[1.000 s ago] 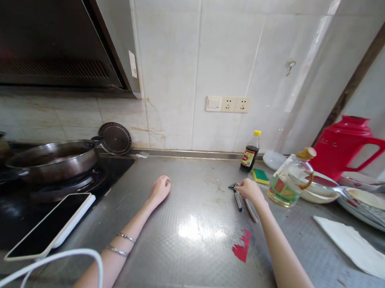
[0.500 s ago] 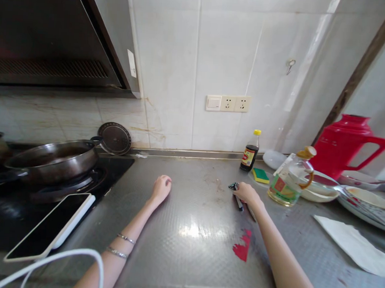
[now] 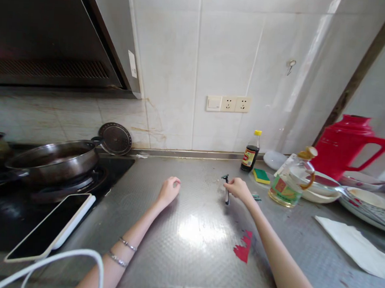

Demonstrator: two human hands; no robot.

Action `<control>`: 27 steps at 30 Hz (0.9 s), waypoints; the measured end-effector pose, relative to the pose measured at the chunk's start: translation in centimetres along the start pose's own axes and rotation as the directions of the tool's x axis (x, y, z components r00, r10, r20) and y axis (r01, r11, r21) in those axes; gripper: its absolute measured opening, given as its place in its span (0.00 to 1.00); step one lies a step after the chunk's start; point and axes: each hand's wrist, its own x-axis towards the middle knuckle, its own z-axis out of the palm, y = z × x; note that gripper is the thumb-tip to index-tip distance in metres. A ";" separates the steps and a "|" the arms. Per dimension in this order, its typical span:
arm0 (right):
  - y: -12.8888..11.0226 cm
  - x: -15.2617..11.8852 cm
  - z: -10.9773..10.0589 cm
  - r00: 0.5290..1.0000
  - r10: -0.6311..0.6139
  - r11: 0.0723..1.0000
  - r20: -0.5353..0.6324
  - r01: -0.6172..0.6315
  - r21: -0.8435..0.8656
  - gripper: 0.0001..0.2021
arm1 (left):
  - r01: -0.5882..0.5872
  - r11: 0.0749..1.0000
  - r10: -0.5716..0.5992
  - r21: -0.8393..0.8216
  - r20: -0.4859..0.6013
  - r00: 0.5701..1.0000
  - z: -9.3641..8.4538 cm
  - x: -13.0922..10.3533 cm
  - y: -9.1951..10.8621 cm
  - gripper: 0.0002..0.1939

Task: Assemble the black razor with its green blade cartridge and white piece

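In the head view my right hand (image 3: 239,188) pinches a razor (image 3: 227,194) with a dark, slim handle. The razor stands near upright over the steel counter, its head at the top. My left hand (image 3: 169,190) rests on the counter to the left, fingers loosely bent with a small gap at the thumb, holding nothing. Just right of my right wrist lies a small dark-green piece (image 3: 256,197), partly hidden by the wrist; its kind is unclear. A torn red scrap (image 3: 244,247) lies on the counter nearer to me.
A soy sauce bottle (image 3: 250,152), a sponge (image 3: 261,176), an oil jug (image 3: 287,184), a red thermos (image 3: 344,146), bowls and a white sheet (image 3: 352,245) crowd the right. Leftward are a pan (image 3: 56,159) on the stove, a phone (image 3: 48,228) and a white cable (image 3: 84,252).
My right hand has shifted left with the razor, now held more upright. The dark-green piece shows behind the wrist. My left hand has moved slightly right and its fingers have loosened.
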 end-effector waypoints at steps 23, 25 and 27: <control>-7.8 -5.3 3.7 0.970 -0.240 0.911 -0.035 0.237 0.337 0.04 | 0.035 0.996 -0.008 -0.084 0.310 0.951 3.3 -4.4 6.1 0.13; -7.8 -5.4 3.9 0.970 -0.241 0.913 -0.025 0.235 0.334 0.05 | 0.032 0.997 -0.011 -0.064 0.302 0.953 3.2 -4.3 6.1 0.12; -7.8 -5.4 4.0 0.969 -0.245 0.911 -0.019 0.236 0.337 0.07 | 0.031 0.999 -0.018 -0.041 0.289 0.957 3.1 -4.2 6.2 0.10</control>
